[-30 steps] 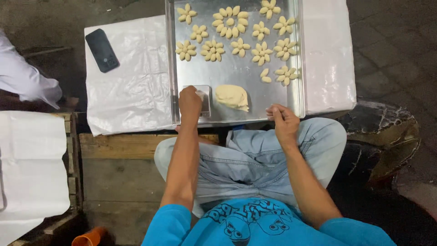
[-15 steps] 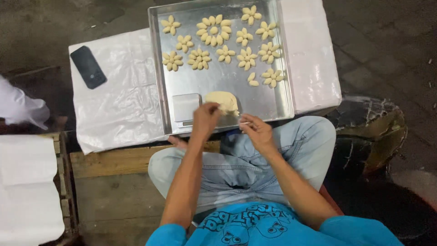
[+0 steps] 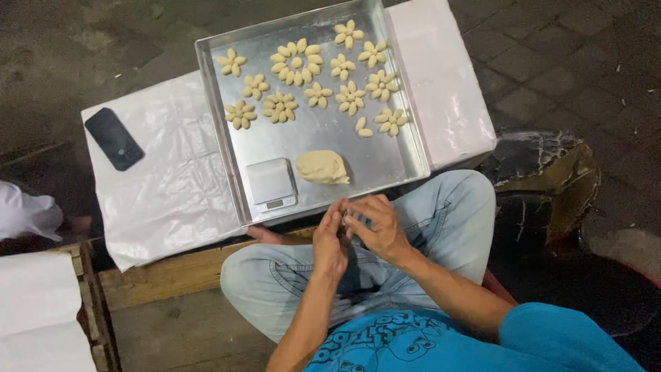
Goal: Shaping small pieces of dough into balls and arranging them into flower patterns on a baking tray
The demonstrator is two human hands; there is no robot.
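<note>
My left hand (image 3: 329, 242) and my right hand (image 3: 377, 224) meet over my lap, just in front of the near rim of a metal baking tray (image 3: 206, 62). Their fingertips pinch a small piece of dough between them, mostly hidden. On the tray, a pale dough lump (image 3: 322, 167) lies beside a small silver kitchen scale (image 3: 270, 183). Several flower-shaped dough pieces (image 3: 296, 60) fill the tray's far half, and one loose petal piece (image 3: 362, 127) lies alone.
The tray rests on a low surface covered in white plastic sheet (image 3: 165, 186), where a dark phone (image 3: 113, 138) lies at left. Another person's white sleeve (image 3: 27, 215) shows at the left edge. A wooden platform (image 3: 165, 282) and white paper (image 3: 38, 313) lie below; a dark rounded block (image 3: 551, 179) sits right.
My left hand left the scale, reached the dough lump, then drew back. Both hands now meet in front of the tray. The view shifted so the tray sits higher and left.
</note>
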